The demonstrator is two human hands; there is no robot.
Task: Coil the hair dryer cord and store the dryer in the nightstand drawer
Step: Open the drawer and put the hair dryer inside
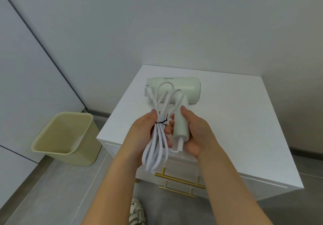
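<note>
Dryer (176, 92) held above nightstand (236, 120); cord (157, 146) left of handle; bin (66, 137) left on floor.

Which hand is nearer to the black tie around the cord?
Left. The left hand holds the cord right at the black tie; the right hand grips the dryer handle beside it.

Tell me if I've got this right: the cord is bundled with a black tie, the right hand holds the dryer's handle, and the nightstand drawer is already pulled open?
Not quite. The head view shows the drawers shut, gold handles flush in front. The rest holds: a black tie binds the cord in the left hand, and the right hand holds the hair dryer by its handle.
</note>
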